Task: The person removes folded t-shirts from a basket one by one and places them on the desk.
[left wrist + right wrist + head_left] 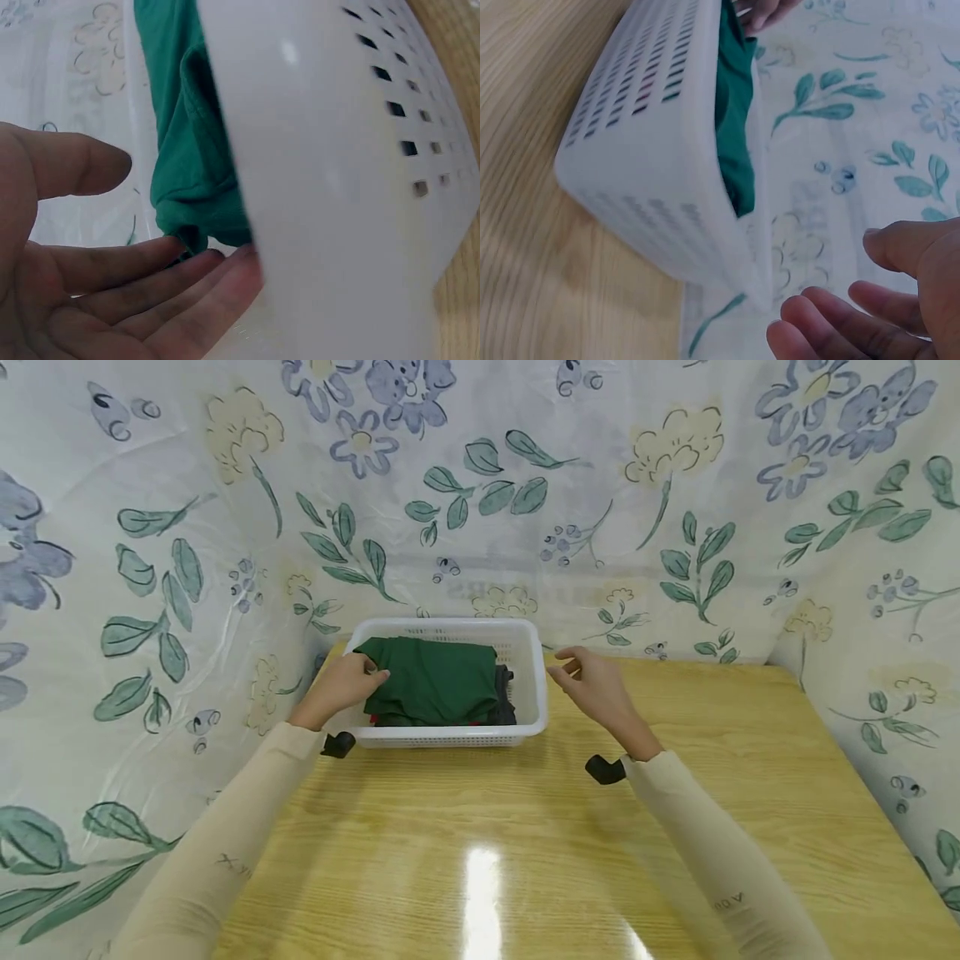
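Observation:
A folded green cloth (435, 681) lies on top inside a white plastic basket (542, 693) in the head view. My left hand (345, 685) reaches over the basket's left end. In the left wrist view its fingertips touch the end of the green cloth (191, 150), while the thumb stands apart from it. Beyond the basket's right side hangs my right hand (596, 687), fingers loosely bent and holding nothing. Its thumb and fingers are apart in the right wrist view. Under the green cloth, dark fabric (502, 703) and bits of red show.
The basket stands on a wood-grain table (420, 827), near its back edge. Floral-patterned sheeting (480, 527) rises behind and on both sides. A black wrist piece sits below each hand, the left one (339, 744) close to the basket's front left corner.

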{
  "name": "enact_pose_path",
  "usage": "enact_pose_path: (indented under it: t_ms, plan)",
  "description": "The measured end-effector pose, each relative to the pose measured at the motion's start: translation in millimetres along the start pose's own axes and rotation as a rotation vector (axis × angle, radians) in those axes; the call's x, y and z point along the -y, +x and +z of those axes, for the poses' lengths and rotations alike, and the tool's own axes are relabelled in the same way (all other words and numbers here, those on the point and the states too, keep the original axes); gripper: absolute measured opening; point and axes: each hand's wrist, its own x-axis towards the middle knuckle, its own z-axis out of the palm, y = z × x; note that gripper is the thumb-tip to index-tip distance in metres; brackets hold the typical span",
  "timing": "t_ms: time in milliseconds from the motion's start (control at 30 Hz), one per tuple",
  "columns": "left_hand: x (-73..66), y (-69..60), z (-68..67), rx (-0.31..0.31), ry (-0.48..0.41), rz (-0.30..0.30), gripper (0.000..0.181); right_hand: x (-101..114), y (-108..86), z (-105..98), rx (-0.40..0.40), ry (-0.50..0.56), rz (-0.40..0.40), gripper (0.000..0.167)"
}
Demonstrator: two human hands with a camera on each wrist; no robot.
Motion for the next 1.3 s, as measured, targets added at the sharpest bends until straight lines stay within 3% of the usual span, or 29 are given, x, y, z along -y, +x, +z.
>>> enact_pose_path:
  t_ms: [200,467,700,967,1100,1200,1300]
  plan:
    - [3.5,3.5,-1.9,0.043,-0.079,-0.035,0.052,15,12.9,18,0.056,0.092,0.03,0.043]
    - [6.5,9.0,-3.7,0.068,-0.14,-0.115,0.042,39,26.5,42,0.165,0.176,0.064,0.044]
    - [8.0,13.5,-2.9,0.092,-0.22,-0.147,0.044,42,40.9,61,0.303,0.352,0.231,0.052]
    - [7.9,15.7,-5.4,0.159,-0.387,-0.169,0.048,45,49.8,73,0.399,0.383,0.324,0.063]
    - [4.5,15.9,-7.8,0.154,-0.443,-0.166,0.055,47,52.2,77,0.418,0.426,0.338,0.052]
    - [3.0,16.5,-8.7,0.136,-0.445,-0.165,0.061,48,54.0,80,0.413,0.445,0.354,0.036]
    - [4.0,17.7,-8.7,0.135,-0.456,-0.169,0.063,49,55.7,82,0.395,0.481,0.384,0.032]
